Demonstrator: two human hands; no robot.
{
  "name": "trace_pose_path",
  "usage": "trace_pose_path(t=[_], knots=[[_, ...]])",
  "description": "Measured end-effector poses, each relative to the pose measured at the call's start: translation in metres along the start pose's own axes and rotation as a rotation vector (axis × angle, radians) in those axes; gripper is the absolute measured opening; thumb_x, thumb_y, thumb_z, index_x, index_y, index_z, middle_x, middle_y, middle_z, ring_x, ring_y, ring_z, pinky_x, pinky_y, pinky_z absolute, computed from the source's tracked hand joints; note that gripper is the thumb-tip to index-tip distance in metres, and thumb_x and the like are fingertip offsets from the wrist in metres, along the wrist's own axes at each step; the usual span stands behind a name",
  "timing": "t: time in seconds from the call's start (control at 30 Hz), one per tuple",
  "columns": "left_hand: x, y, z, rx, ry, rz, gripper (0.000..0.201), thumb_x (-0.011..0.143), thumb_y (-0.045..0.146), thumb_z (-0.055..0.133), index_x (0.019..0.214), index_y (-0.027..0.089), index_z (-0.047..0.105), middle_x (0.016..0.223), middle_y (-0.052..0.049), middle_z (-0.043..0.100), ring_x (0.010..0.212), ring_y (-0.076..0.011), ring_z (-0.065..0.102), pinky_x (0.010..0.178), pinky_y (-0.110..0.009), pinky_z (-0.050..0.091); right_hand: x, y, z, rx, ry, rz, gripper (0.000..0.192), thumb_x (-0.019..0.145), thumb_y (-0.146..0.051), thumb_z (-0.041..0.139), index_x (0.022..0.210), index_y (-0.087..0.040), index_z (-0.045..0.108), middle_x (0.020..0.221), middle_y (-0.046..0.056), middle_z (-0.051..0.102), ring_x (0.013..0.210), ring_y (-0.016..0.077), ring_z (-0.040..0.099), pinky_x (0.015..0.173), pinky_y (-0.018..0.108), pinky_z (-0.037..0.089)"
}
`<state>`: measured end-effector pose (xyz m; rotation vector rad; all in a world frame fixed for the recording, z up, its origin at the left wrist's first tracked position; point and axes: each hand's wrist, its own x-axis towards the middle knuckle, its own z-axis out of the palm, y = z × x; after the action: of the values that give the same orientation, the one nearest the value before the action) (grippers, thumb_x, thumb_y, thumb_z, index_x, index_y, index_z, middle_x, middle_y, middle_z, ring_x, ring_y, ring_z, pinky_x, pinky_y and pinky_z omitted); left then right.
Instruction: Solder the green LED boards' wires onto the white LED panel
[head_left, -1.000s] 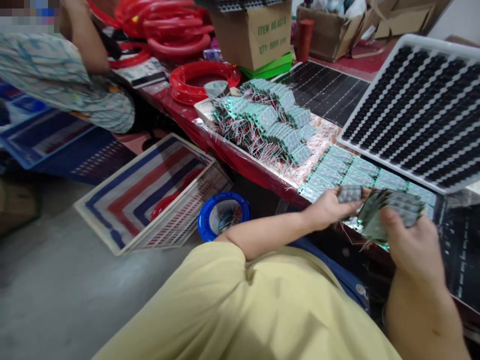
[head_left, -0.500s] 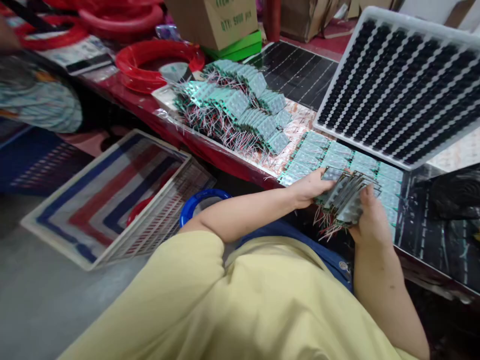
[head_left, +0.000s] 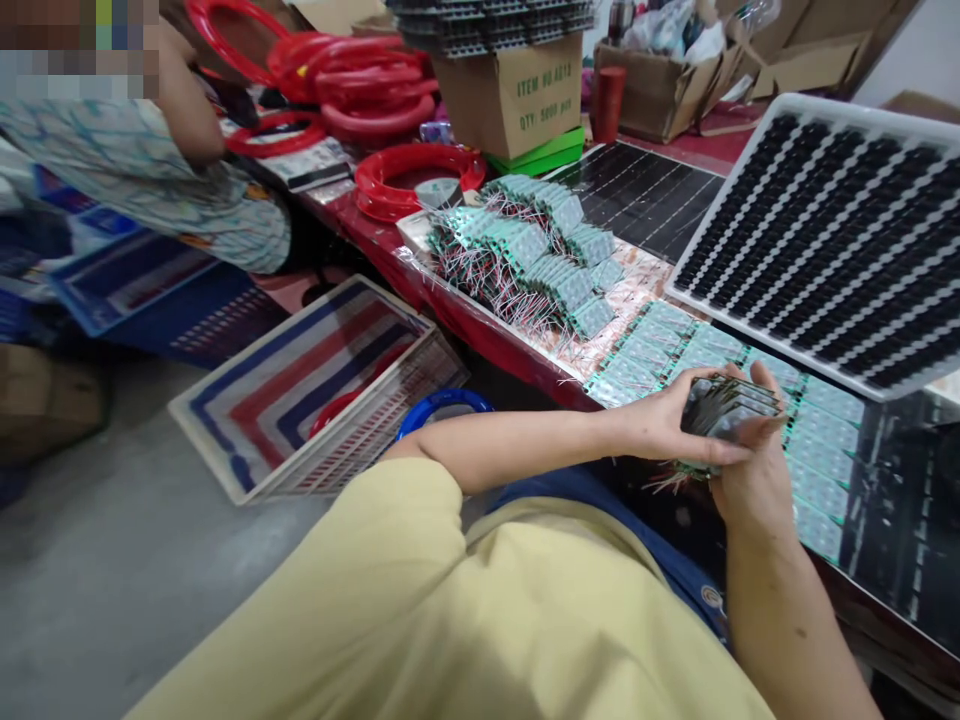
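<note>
A stack of small circuit boards (head_left: 724, 408) with thin red and white wires is held between my two hands, in front of the table edge. My left hand (head_left: 679, 425) wraps its near side, thumb lying across the boards. On the right, my right hand (head_left: 757, 465) grips the stack from the other side, its fingers partly hidden. Just beyond, rows of flat circuit boards (head_left: 817, 470) lie side by side on the table. A larger heap of wired boards (head_left: 525, 250) is piled farther left on the table.
A white-framed tray of black pieces (head_left: 825, 250) stands tilted behind the rows. Red hose coils (head_left: 382, 180) and a cardboard box (head_left: 517, 100) sit at the back. A striped-lined crate (head_left: 315, 380) rests on the floor at left, near a co-worker's patterned clothing (head_left: 187, 190).
The view has swung left and up, so the table appears lower and farther right. My left hand has shifted over the stack, its thumb now across it, and both hands are closer together.
</note>
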<state>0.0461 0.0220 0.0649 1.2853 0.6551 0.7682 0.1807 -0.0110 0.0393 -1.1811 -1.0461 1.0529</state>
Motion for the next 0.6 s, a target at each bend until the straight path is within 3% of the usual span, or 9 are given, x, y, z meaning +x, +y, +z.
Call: trace_pose_path(t=[0.13,0.23,0.3,0.37,0.4,0.5,0.6], knots=[[0.016,0.026,-0.018,0.156,0.045,-0.019,0.101,0.058,0.035,0.087,0.143,0.012,0.039,0.130,-0.018,0.059,0.122,-0.0312,0.057,0.107,-0.041,0.043,0.008,-0.017,0.004,0.148,0.016,0.030,0.089,0.074,-0.091,0.040,0.140,-0.032,0.038,0.153,0.010,0.035,0.135,0.0294,0.044,0.110,0.052,0.040],[0.042,0.070,-0.051,0.309,0.173,-0.009,0.093,0.071,0.027,0.077,0.148,0.007,0.028,0.131,-0.020,0.057,0.115,-0.0267,0.060,0.101,-0.037,0.046,0.010,-0.023,-0.006,0.108,0.116,0.029,0.070,0.081,-0.078,0.048,0.137,-0.036,0.040,0.153,0.006,0.035,0.137,0.0261,0.042,0.115,0.052,0.033],[0.064,0.105,-0.081,0.530,0.286,0.044,0.085,0.076,0.018,0.069,0.147,0.004,0.025,0.134,-0.020,0.055,0.117,-0.0229,0.058,0.103,-0.033,0.044,0.008,-0.021,-0.017,0.077,0.164,0.042,0.059,0.082,-0.060,0.060,0.134,-0.037,0.042,0.151,0.005,0.037,0.134,0.0249,0.045,0.114,0.053,0.033],[0.085,0.135,-0.115,0.919,0.430,0.125,0.072,0.077,0.019,0.068,0.138,0.000,0.036,0.139,-0.017,0.051,0.123,-0.0218,0.051,0.109,-0.030,0.036,0.005,-0.016,-0.025,0.095,0.178,0.063,0.054,0.079,-0.049,0.068,0.128,-0.035,0.047,0.147,0.006,0.042,0.130,0.0246,0.049,0.112,0.053,0.033],[0.094,0.145,-0.132,1.071,0.503,0.054,0.067,0.078,0.019,0.067,0.136,0.002,0.039,0.138,-0.013,0.051,0.128,-0.0237,0.047,0.111,-0.033,0.032,0.003,-0.013,-0.028,0.113,0.177,0.073,0.052,0.078,-0.047,0.071,0.124,-0.034,0.051,0.145,0.006,0.045,0.128,0.0245,0.050,0.111,0.053,0.034],[0.119,0.155,-0.168,1.096,0.579,-0.101,0.054,0.082,0.026,0.067,0.127,0.003,0.048,0.127,-0.009,0.058,0.126,-0.0282,0.047,0.111,-0.042,0.032,0.000,-0.007,-0.030,0.135,0.178,0.086,0.047,0.073,-0.047,0.077,0.113,-0.031,0.058,0.140,0.004,0.050,0.122,0.0237,0.053,0.107,0.050,0.037],[0.138,0.140,-0.181,0.957,0.561,-0.181,0.055,0.087,0.029,0.066,0.133,0.007,0.045,0.125,-0.008,0.061,0.113,-0.0206,0.053,0.105,-0.039,0.042,0.000,-0.004,-0.032,0.118,0.168,0.092,0.043,0.071,-0.047,0.079,0.107,-0.029,0.062,0.137,0.003,0.053,0.115,0.0214,0.057,0.097,0.042,0.044]])
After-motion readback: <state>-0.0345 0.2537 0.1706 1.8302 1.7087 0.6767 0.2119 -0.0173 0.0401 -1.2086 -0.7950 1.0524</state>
